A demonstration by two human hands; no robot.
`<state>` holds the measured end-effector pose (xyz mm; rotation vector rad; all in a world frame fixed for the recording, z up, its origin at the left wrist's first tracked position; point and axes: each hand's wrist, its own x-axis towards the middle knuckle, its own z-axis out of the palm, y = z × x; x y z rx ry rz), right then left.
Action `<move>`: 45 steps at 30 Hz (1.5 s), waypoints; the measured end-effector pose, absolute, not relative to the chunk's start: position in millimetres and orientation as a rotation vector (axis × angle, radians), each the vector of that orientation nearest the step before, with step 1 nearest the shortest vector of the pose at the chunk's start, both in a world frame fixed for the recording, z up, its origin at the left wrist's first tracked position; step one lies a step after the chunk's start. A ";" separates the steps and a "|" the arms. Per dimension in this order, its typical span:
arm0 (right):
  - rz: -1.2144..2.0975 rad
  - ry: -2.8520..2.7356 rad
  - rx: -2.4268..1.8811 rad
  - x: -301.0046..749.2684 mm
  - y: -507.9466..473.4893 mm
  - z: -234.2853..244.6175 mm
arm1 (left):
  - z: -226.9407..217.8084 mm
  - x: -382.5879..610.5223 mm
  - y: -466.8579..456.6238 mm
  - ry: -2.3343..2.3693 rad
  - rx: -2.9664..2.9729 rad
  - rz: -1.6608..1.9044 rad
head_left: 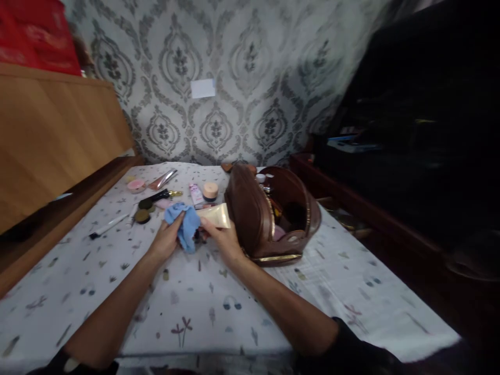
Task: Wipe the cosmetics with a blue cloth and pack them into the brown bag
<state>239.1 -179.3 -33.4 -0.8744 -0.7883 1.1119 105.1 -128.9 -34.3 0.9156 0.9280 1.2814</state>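
My left hand point(166, 239) is closed round a crumpled blue cloth point(188, 224). In my right hand point(226, 240) is a cream-coloured squeeze tube point(217, 215), its flat end pointing right. The cloth wraps over the tube's other end, so that end is hidden. Just right of my right hand stands a brown leather cosmetic bag point(250, 219), unzipped, with several items inside. Behind the cloth lie a small pink-and-white tube point(196, 194) and a peach-lidded jar point(210, 191).
Left of my hands are a pink round compact point(136, 186), a black tube point(154, 196), a dark round pot point(142, 216) and a white-handled brush point(109, 226). A patterned white cloth point(203, 312) covers the table. Wooden furniture point(58, 135) borders the left side.
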 end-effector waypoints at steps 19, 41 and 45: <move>1.093 -0.684 -0.863 236.5 -180.6 -32.0 | -34.4 88.5 -112.1 0.978 0.952 1.426; 1.176 -0.689 -0.844 236.8 -179.9 -33.6 | -30.8 96.1 -128.3 0.800 0.984 1.104; 1.167 -0.719 -0.855 236.3 -180.8 -32.1 | -32.1 95.7 -127.5 0.855 1.007 1.087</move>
